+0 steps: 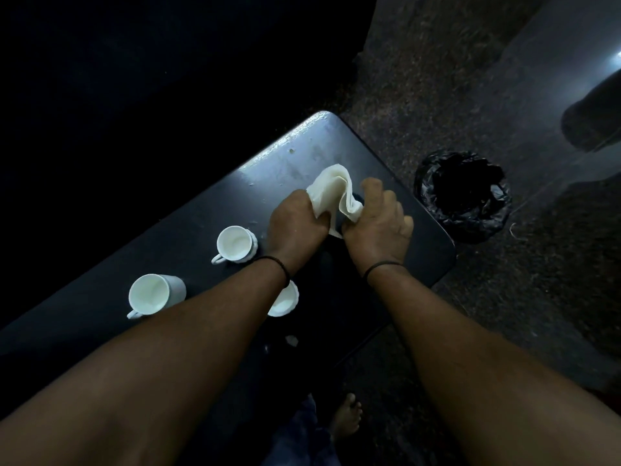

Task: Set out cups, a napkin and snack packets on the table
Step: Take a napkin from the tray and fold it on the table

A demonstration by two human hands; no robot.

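A white napkin (333, 190) is held above the right part of the dark table (201, 210). My left hand (295, 227) grips its left side and my right hand (379, 227) grips its lower right end. Three white cups stand on the table to the left: one cup (235, 244) just left of my left wrist, a taller cup (153, 294) nearer the front, and a third cup (285, 302) partly hidden under my left forearm. No snack packets are visible.
A bin lined with a black bag (465, 196) stands on the speckled floor right of the table. My bare foot (346, 418) shows below the table's near edge. The far left is in darkness. A small white scrap (291, 340) lies on the table.
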